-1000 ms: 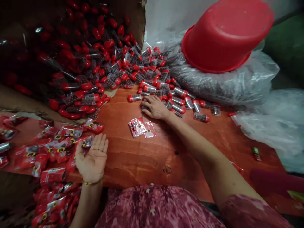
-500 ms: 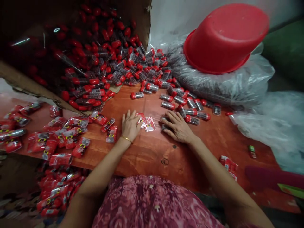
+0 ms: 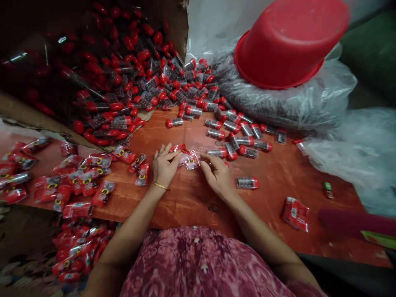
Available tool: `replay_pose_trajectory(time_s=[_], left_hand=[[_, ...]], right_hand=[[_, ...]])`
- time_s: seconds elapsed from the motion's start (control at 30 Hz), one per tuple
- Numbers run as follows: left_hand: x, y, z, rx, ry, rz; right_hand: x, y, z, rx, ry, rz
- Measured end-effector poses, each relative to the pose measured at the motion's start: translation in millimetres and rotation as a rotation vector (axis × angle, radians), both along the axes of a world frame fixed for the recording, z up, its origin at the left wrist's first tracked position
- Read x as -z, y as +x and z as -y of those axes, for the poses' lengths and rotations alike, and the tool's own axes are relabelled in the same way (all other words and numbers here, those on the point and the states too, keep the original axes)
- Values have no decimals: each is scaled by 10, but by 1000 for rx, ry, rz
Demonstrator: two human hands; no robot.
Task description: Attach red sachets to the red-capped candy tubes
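Note:
My left hand (image 3: pixel 165 167), with a gold bangle at the wrist, is closed with thumb and fingers pinching a small red and clear plastic packet (image 3: pixel 177 148). Against it lies another printed packet (image 3: pixel 192 161) with a yellow-black mark. My right hand (image 3: pixel 218 175) is curled at this packet's right edge, thumb close to the fingers; what it holds is hidden. A bit of red shows just beyond its knuckles. Close by on the right lies a clear bottle (image 3: pixel 246 182) with dark contents and a red cap. Several similar bottles (image 3: pixel 216 153) lie behind this hand.
A cardboard box (image 3: pixel 40 119) spills many red-capped bottles onto the orange-red table (image 3: pixel 185 206). Filled red packets (image 3: pixel 88 181) are heaped at left, more below the edge. An upturned red tub (image 3: pixel 287 45) rests on a clear bag (image 3: pixel 272 103). Another packet (image 3: pixel 295 213) lies right.
My right hand has moved left and nearer, off the bottles toward the packets, its fingers now curled. A bottle now lies right of it. My left hand has lifted a packet's edge.

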State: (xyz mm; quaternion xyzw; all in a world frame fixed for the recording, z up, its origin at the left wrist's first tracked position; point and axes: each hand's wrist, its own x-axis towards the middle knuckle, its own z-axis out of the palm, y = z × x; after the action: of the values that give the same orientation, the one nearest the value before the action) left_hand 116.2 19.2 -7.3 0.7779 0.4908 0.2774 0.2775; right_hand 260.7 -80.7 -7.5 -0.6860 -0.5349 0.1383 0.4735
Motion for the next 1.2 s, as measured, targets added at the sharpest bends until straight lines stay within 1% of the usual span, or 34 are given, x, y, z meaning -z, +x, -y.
replay_pose_trajectory(time_s=[0.03, 0.1, 0.13, 0.2, 0.23, 0.27, 0.3, 0.37, 0.4, 0.43, 0.5, 0.6, 0.63, 0.7, 0.77, 0.8, 0.83, 0.87, 0.97, 1.0, 1.03, 1.1, 1.17, 1.2], left_hand=[[-28, 8, 36, 13, 2, 36], [-76, 27, 108, 39, -8, 119], [-97, 36, 141, 39, -24, 175], [-139, 47, 204, -14, -123, 332], [-163, 46, 234, -53, -226, 422], [-190, 42, 266, -84, -371, 502], [-219, 35, 299, -102, -544, 563], [-278, 22, 369, -97, -883, 630], [-301, 18, 404, -90, -1004, 655], [-315, 19, 439, -93, -1077, 688], [-316, 34, 495, -139, -1109, 779], [-265, 68, 531, -224, -1068, 850], [-247, 76, 529, -248, -1057, 849], [-227, 83, 512, -287, -1041, 839], [-231, 82, 488, -298, -1041, 825], [-239, 81, 478, -293, -1048, 818], [-247, 80, 472, -283, -1058, 812], [-254, 82, 469, -273, -1072, 808], [-251, 101, 480, -262, -1127, 806], [-243, 111, 487, -259, -1144, 806], [-234, 123, 494, -253, -1156, 804], [-217, 147, 505, -237, -1165, 794], [-210, 163, 508, -227, -1165, 785], [-213, 167, 507, -226, -1167, 783]], right_hand=[[-6, -81, -58, -6, -25, -157], [-3, -201, -173, -63, -48, -427], [4, -240, -220, -92, -44, -518], [17, -285, -273, -101, -13, -592], [22, -297, -275, -82, 7, -583], [25, -306, -261, -57, 27, -552], [27, -314, -235, -29, 46, -506], [29, -335, -157, 14, 70, -384], [30, -346, -112, 23, 77, -322], [30, -355, -69, 23, 83, -267], [28, -359, 7, -4, 94, -183], [17, -294, 83, -55, 67, -34], [16, -250, 100, -32, 26, 53], [27, -136, 136, 79, -112, 269], [61, -9, 197, 191, -268, 465], [84, 51, 245, 206, -322, 533], [108, 106, 306, 182, -347, 579], [131, 154, 381, 128, -345, 607], [175, 256, 644, -68, -239, 610], [180, 274, 722, -88, -201, 591], [182, 283, 784, -63, -173, 568], [180, 272, 837, 85, -160, 537], [176, 226, 794, 247, -214, 557], [175, 196, 747, 289, -261, 587]])
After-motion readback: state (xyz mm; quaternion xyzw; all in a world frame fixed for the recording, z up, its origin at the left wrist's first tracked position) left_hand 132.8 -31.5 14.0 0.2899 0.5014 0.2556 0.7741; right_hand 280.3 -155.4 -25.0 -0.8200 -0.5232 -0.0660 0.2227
